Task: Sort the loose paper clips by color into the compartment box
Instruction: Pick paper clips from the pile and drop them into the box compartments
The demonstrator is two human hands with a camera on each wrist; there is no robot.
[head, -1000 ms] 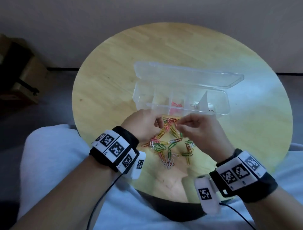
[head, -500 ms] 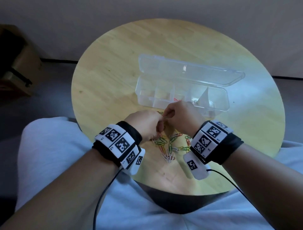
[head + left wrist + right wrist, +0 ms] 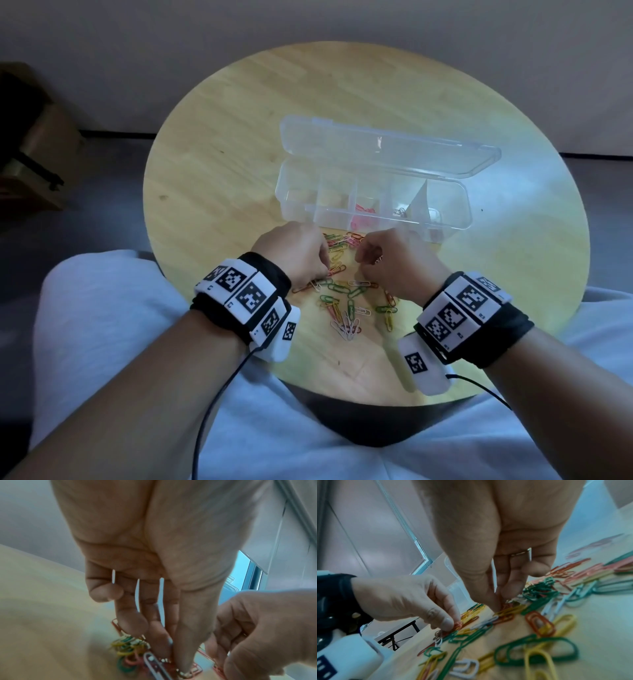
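Note:
A pile of loose colored paper clips point(image 3: 346, 298) lies on the round wooden table point(image 3: 222, 171), in front of the open clear compartment box point(image 3: 298, 202). Pink clips point(image 3: 363, 209) lie in a middle compartment and silver clips point(image 3: 399, 212) in the one to its right. My left hand point(image 3: 323, 265) is on the pile's left side, finger and thumb pinching a red-orange clip point(image 3: 457, 625). My right hand point(image 3: 363, 260) is on the pile's right side, its thumb and fingers point(image 3: 500, 601) closing on an orange clip. Both hands cover the far part of the pile.
The box's lid point(image 3: 387, 150) lies open behind it. Green, yellow, white and orange clips point(image 3: 537, 623) spread toward the table's near edge. A cardboard box point(image 3: 41, 150) stands on the floor at the left. My lap is below the table's edge.
My right hand has drawn back from the box's front wall to the pile's right side. The left hand has stayed on the pile's left.

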